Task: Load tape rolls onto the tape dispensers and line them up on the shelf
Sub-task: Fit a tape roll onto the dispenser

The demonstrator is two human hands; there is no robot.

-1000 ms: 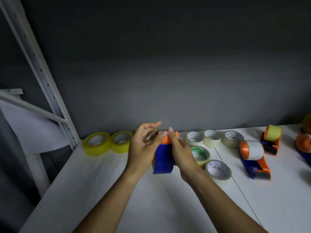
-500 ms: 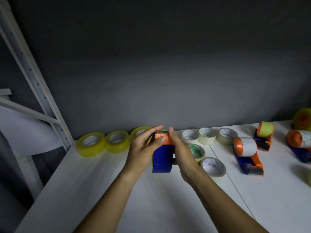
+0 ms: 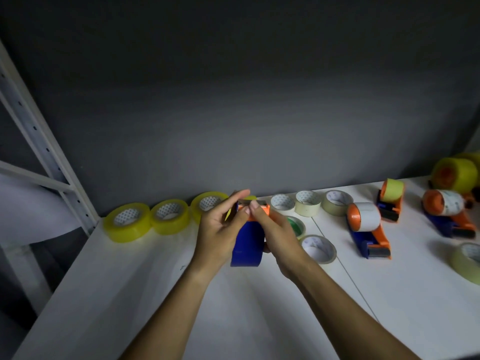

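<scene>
A blue and orange tape dispenser (image 3: 246, 245) stands between my hands over the white shelf (image 3: 130, 294). My left hand (image 3: 220, 229) grips its left side, fingertips at the orange top. My right hand (image 3: 275, 237) holds the right side, thumb pressing near the metal blade at the top. A yellow roll on it is mostly hidden behind my left fingers. Three loaded dispensers stand to the right: a white-roll one (image 3: 367, 229), a yellow-roll one (image 3: 391, 200) and another white-roll one (image 3: 446, 211).
Three yellow rolls (image 3: 127, 220) line the back wall at the left. Several cream rolls (image 3: 307, 203), a green roll (image 3: 294, 226) and a white-cored roll (image 3: 318, 248) lie right of my hands. A steel shelf upright (image 3: 41, 146) rises at left. Another roll (image 3: 467, 261) sits at the right edge.
The view has shifted right, showing more dispensers at the right edge. My hands keep hold of the dispenser, and the fingertips have drawn closer together at its top.
</scene>
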